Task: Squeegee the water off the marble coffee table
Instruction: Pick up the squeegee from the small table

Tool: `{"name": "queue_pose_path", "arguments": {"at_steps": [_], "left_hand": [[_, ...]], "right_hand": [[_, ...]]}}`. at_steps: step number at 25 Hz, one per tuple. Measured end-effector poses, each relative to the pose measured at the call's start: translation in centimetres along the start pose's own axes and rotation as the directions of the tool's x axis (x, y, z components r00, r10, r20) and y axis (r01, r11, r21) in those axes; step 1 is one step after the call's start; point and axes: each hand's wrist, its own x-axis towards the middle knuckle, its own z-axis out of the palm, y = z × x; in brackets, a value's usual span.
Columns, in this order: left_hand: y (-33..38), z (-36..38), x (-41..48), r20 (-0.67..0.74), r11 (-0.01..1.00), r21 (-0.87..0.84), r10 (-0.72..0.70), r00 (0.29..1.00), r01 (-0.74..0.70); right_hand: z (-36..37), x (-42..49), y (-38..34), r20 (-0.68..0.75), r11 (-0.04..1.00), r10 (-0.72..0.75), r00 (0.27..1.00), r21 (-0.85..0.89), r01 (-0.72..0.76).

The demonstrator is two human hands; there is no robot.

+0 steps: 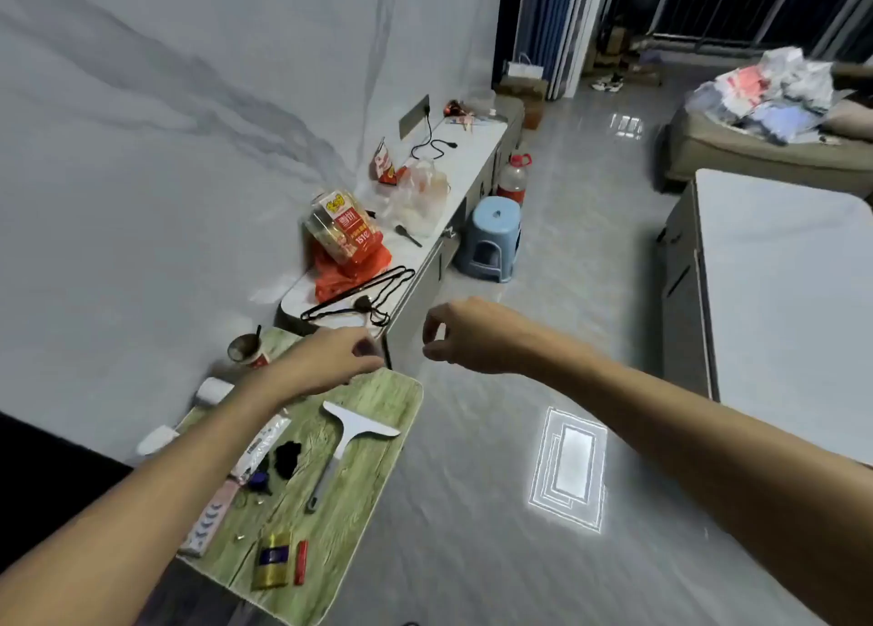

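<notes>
A white squeegee with a grey handle lies flat on a small green wood-pattern table at lower left. The white marble coffee table stands at the right, beyond my right forearm. My left hand hovers over the green table's far end, past the squeegee's blade, with relaxed fingers that hold nothing I can see. My right hand hangs in the air over the floor, right of the green table, fingers loosely curled in a C with nothing in them. Neither hand touches the squeegee.
The green table also carries a cup, a gold box, a red lighter and small items. A long white cabinet along the wall holds bags and hangers. A blue stool stands on the glossy floor. A sofa with laundry is far right.
</notes>
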Motion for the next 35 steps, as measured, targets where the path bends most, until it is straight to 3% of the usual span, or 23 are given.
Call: {"name": "queue_pose_path", "arguments": {"at_steps": [3, 7, 13, 16, 19, 22, 25, 29, 35], "left_hand": [[-7.0, 3.7, 5.4, 0.09, 0.964, -0.214, -0.14, 0.986, 0.157], [-18.0, 14.3, 13.3, 0.154, 0.887, -0.27, -0.344, 0.926, 0.375], [-29.9, 28.1, 22.0, 0.053, 0.863, 0.011, -0.505, 0.862, 0.505], [-33.3, 32.0, 24.3, 0.099, 0.834, 0.101, -0.551, 0.828, 0.543], [-34.3, 33.2, 25.1, 0.052, 0.8, 0.2, -0.585, 0.81, 0.565], [-32.2, 31.7, 25.6, 0.085, 0.82, 0.118, -0.57, 0.817, 0.559], [-26.5, 27.0, 25.5, 0.217, 0.865, -0.169, -0.436, 0.874, 0.473], [-14.2, 17.0, 24.8, 0.239, 0.831, -0.485, -0.173, 0.955, 0.272], [8.7, 4.0, 23.4, 0.237, 0.802, -0.595, 0.108, 0.966, 0.056]], "right_hand": [[4.8, 6.4, 1.1, 0.092, 0.996, 0.016, 0.996, 0.081, -0.023], [15.1, 15.2, 5.6, 0.213, 0.991, 0.068, 0.975, 0.097, -0.09], [30.4, 21.9, 12.6, 0.323, 0.975, 0.087, 0.942, 0.167, -0.148], [34.8, 23.2, 14.9, 0.374, 0.965, 0.101, 0.922, 0.189, -0.183], [36.4, 23.4, 16.0, 0.386, 0.951, 0.101, 0.917, 0.232, -0.203], [35.0, 22.7, 16.7, 0.383, 0.938, 0.125, 0.915, 0.254, -0.235], [30.3, 20.7, 17.3, 0.339, 0.925, 0.172, 0.925, 0.267, -0.27], [20.7, 16.2, 17.9, 0.271, 0.896, 0.262, 0.926, 0.288, -0.338], [2.0, 7.8, 20.2, 0.085, 0.886, 0.339, 0.937, 0.307, -0.348]]}}
